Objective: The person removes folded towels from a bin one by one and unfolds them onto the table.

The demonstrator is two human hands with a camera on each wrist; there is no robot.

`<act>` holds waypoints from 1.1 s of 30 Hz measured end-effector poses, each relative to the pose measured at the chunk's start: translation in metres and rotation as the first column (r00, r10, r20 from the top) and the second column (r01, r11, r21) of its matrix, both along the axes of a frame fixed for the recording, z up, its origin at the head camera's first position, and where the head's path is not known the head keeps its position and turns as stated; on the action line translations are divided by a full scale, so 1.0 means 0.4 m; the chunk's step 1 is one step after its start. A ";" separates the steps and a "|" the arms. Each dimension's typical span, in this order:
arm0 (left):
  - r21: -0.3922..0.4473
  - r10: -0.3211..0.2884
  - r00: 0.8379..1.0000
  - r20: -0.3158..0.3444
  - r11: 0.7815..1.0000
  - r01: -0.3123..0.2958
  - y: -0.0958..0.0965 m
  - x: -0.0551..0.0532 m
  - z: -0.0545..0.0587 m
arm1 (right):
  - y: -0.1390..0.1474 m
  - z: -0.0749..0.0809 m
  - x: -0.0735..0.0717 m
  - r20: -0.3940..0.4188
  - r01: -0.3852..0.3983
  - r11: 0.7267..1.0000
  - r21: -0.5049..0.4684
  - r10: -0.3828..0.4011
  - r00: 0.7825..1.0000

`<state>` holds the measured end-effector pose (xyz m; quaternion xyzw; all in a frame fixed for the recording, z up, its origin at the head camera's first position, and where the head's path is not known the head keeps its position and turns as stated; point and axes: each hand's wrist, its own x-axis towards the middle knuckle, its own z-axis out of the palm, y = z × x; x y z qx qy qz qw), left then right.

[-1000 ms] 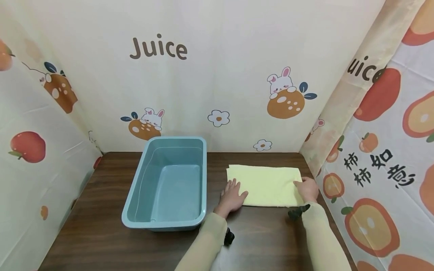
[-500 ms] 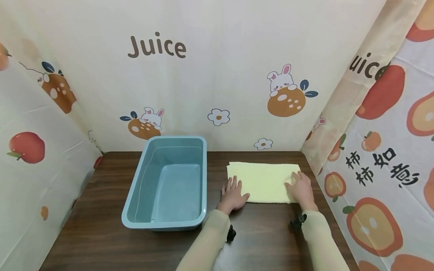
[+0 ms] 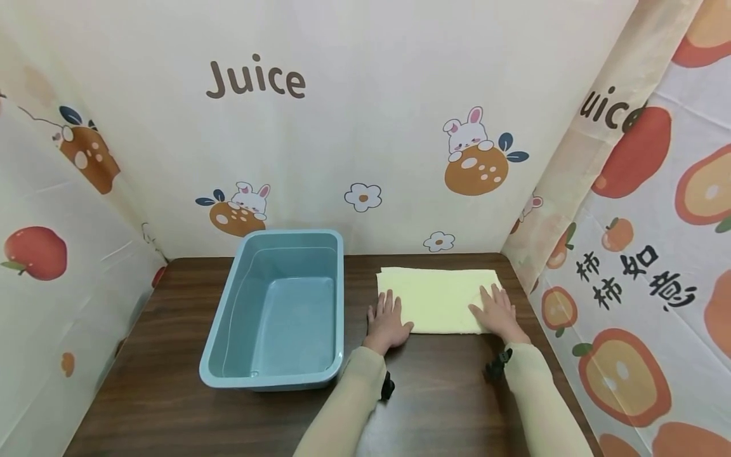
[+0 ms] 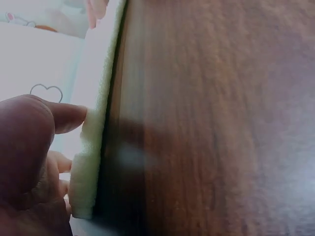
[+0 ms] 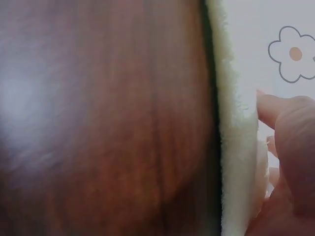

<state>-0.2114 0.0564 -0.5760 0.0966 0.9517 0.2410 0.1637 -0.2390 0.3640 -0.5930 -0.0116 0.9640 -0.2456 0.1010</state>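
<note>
Two hands (image 3: 387, 327) (image 3: 498, 314), fingers (image 3: 389, 301) loosely spread, rest on either end of a fuzzy, folded, rectangular yellow cloth (image 3: 436, 298).

Tub (image 3: 271, 382) blocking left, free table (image 3: 442, 406) before towel (image 3: 434, 301)

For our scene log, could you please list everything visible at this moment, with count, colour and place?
Cloth: 1, pale yellow, flat on the table, right of the basin
Basin: 1, blue, on the table, left of the cloth
Table: 1, dark brown, beneath both
Printed backdrop: sheet count unclear, whitish with fruit, rabbits, flowers and lettering, behind and at both sides
Wrist devices: 2, black, one at each wrist
Sleeves: 2, cream, on the forearms
Left hand: 1, bare, at the cloth's left end
Right hand: 1, bare, on the cloth's right end
</note>
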 end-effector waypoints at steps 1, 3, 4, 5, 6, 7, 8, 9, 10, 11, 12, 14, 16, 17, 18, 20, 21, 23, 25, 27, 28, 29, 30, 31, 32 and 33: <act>0.005 0.008 1.000 -0.001 1.000 -0.008 -0.001 -0.004 -0.001 | -0.001 0.000 -0.009 0.007 0.001 1.000 0.007 -0.001 1.000; 0.035 0.027 1.000 -0.005 0.999 -0.027 -0.003 -0.015 -0.004 | -0.003 0.003 -0.026 0.014 0.002 1.000 0.010 -0.003 1.000; 0.049 0.032 0.999 -0.002 0.998 -0.031 -0.004 -0.019 -0.004 | -0.004 0.005 -0.034 0.016 0.005 1.000 0.010 -0.005 1.000; 0.064 0.036 0.999 -0.001 0.997 -0.035 -0.005 -0.023 -0.004 | -0.005 0.008 -0.041 0.020 0.007 1.000 0.010 -0.007 1.000; 0.074 0.039 0.999 0.000 0.997 -0.039 -0.005 -0.027 -0.005 | -0.006 0.012 -0.047 0.022 0.008 1.000 0.012 -0.009 1.000; 0.082 0.040 0.999 0.001 0.996 -0.040 -0.005 -0.030 -0.005 | -0.007 0.015 -0.052 0.025 0.009 1.000 0.015 -0.009 1.000; 0.097 0.040 0.999 0.002 0.994 -0.040 -0.005 -0.032 -0.004 | -0.008 0.019 -0.055 0.024 0.011 1.000 0.016 -0.011 1.000; 0.110 0.043 0.999 0.001 0.993 -0.043 -0.005 -0.034 -0.004 | -0.009 0.022 -0.058 0.020 0.015 1.000 0.016 -0.015 1.000; 0.124 0.051 0.999 0.001 0.991 -0.051 -0.006 -0.035 -0.004 | -0.009 0.024 -0.060 0.016 0.017 1.000 0.024 -0.018 1.000; 0.137 0.064 0.998 -0.003 0.989 -0.063 -0.006 -0.037 -0.005 | -0.009 0.026 -0.061 0.009 0.023 0.999 0.027 -0.024 1.000; 0.147 0.080 0.997 -0.001 0.986 -0.079 -0.007 -0.038 -0.007 | -0.009 0.028 -0.062 0.003 0.033 0.999 0.025 -0.033 0.999; 0.186 0.124 0.992 0.006 0.975 -0.123 -0.008 -0.041 -0.008 | -0.007 0.033 -0.063 -0.013 0.053 0.998 0.019 -0.053 0.999; 0.220 0.170 0.985 0.021 0.961 -0.170 -0.008 -0.044 -0.008 | -0.005 0.037 -0.064 -0.016 0.085 0.996 -0.024 -0.085 0.996; 0.239 0.189 0.981 0.034 0.952 -0.192 -0.009 -0.045 -0.007 | -0.004 0.040 -0.065 -0.013 0.111 0.992 -0.058 -0.112 0.994; 0.259 0.203 0.978 0.053 0.943 -0.209 -0.009 -0.046 -0.005 | -0.002 0.041 -0.066 -0.009 0.140 0.986 -0.086 -0.142 0.990; 0.307 0.219 0.972 0.089 0.922 -0.236 -0.009 -0.048 0.000 | 0.001 0.043 -0.067 -0.003 0.199 0.970 -0.138 -0.202 0.979; 0.333 0.223 0.969 0.106 0.910 -0.246 -0.010 -0.049 0.002 | 0.003 0.043 -0.067 0.002 0.233 0.959 -0.164 -0.235 0.972; 0.396 0.231 0.964 0.133 0.879 -0.266 -0.011 -0.049 0.004 | 0.005 0.043 -0.066 0.011 0.285 0.940 -0.189 -0.288 0.958; 0.457 0.240 0.960 0.147 0.844 -0.281 -0.013 -0.050 0.005 | 0.006 0.045 -0.064 0.010 0.308 0.929 -0.204 -0.313 0.950; 0.513 0.251 0.956 0.150 0.807 -0.292 -0.017 -0.049 0.009 | 0.006 0.047 -0.062 0.002 0.312 0.924 -0.220 -0.319 0.948; 0.536 0.253 0.955 0.157 0.790 -0.297 -0.019 -0.047 0.011 | 0.005 0.048 -0.062 0.000 0.311 0.922 -0.230 -0.320 0.947; 0.558 0.254 0.953 0.163 0.773 -0.301 -0.020 -0.047 0.011 | 0.004 0.049 -0.062 -0.003 0.310 0.920 -0.240 -0.320 0.947; 0.574 0.251 0.953 0.172 0.761 -0.303 -0.022 -0.048 0.011 | 0.003 0.050 -0.062 -0.004 0.310 0.917 -0.251 -0.321 0.947; 0.597 0.247 0.953 0.174 0.743 -0.302 -0.023 -0.049 0.010 | 0.001 0.051 -0.063 -0.004 0.310 0.913 -0.264 -0.322 0.947; 0.618 0.242 0.954 0.177 0.727 -0.299 -0.023 -0.050 0.009 | 0.000 0.051 -0.064 -0.003 0.313 0.908 -0.280 -0.327 0.945; 0.643 0.238 0.954 0.179 0.706 -0.297 -0.023 -0.052 0.005 | -0.001 0.050 -0.065 0.002 0.321 0.899 -0.298 -0.336 0.942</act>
